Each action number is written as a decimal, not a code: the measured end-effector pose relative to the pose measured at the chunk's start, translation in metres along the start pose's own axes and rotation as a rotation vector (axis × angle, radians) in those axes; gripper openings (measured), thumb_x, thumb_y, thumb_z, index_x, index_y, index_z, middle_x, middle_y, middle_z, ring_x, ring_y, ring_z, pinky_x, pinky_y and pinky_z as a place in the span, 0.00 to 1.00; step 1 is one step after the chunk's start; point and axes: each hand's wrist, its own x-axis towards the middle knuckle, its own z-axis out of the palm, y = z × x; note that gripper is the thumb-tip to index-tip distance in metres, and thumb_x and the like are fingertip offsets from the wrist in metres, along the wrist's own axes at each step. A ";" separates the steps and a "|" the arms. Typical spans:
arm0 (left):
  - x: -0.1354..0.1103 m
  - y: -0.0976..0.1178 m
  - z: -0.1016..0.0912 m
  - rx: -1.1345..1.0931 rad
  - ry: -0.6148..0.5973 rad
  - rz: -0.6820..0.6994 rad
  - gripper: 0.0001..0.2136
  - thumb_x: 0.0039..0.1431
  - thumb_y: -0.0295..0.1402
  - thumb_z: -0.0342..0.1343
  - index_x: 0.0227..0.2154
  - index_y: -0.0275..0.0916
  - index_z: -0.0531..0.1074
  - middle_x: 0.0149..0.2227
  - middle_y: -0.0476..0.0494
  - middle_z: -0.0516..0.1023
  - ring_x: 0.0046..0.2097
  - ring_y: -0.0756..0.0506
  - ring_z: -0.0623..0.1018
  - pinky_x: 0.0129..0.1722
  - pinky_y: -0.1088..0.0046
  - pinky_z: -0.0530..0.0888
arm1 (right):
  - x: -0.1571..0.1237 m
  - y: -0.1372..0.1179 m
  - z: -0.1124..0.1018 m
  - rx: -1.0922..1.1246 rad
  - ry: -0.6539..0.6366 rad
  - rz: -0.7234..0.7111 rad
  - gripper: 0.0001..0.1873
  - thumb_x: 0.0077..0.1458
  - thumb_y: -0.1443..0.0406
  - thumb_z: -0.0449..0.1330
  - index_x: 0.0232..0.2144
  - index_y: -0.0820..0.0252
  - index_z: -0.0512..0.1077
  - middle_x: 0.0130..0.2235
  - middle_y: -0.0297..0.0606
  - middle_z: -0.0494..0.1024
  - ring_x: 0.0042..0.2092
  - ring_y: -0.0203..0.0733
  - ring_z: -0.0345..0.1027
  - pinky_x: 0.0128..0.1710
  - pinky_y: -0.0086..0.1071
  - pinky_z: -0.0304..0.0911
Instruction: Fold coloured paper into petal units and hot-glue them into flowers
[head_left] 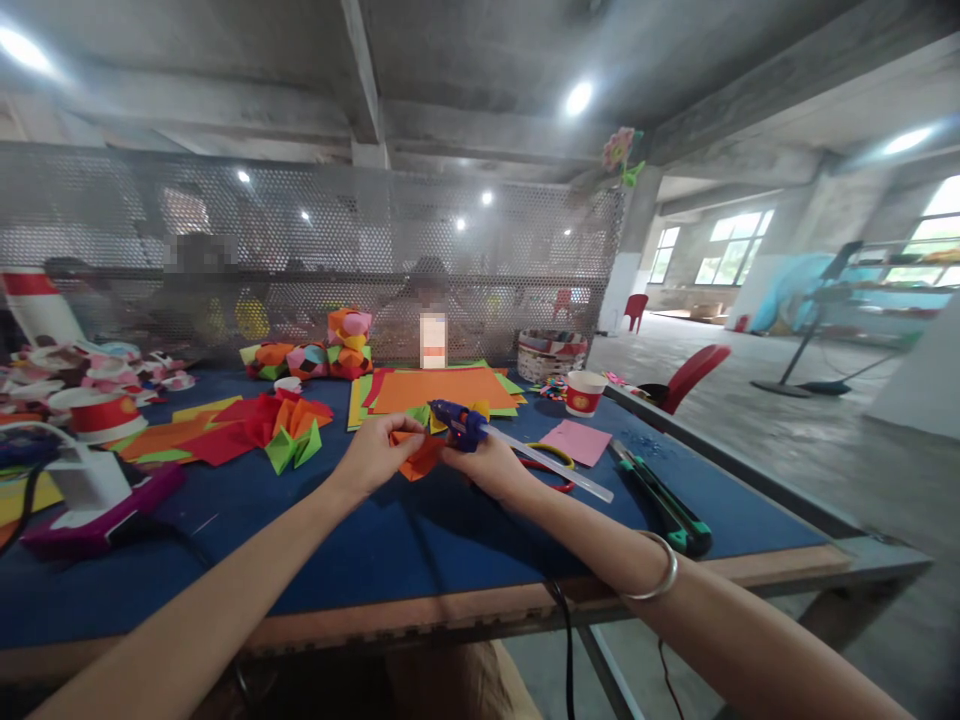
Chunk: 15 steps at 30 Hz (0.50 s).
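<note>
My right hand is wrapped round a blue glue gun, its nozzle pointing left. A long clear glue stick juts out of the gun's back toward the right. Beside it, my left hand pinches a piece of folded orange paper right by the nozzle. Behind both hands lies a stack of coloured sheets with orange paper on top. Scissors with red and yellow handles rest just right of my right hand, partly hidden by the glue stick.
Folded red paper and green paper lie left. A purple power strip sits front left. On the right are pink paper, a green-black utility knife and a paper cup. A perforated metal screen stands behind the table.
</note>
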 end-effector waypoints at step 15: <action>-0.002 0.002 0.002 -0.146 -0.182 -0.095 0.12 0.35 0.32 0.61 0.29 0.37 0.77 0.25 0.52 0.77 0.27 0.48 0.74 0.31 0.72 0.70 | -0.001 -0.007 -0.001 -0.053 0.054 0.033 0.13 0.48 0.66 0.61 0.39 0.61 0.76 0.22 0.29 0.68 0.24 0.35 0.60 0.26 0.30 0.59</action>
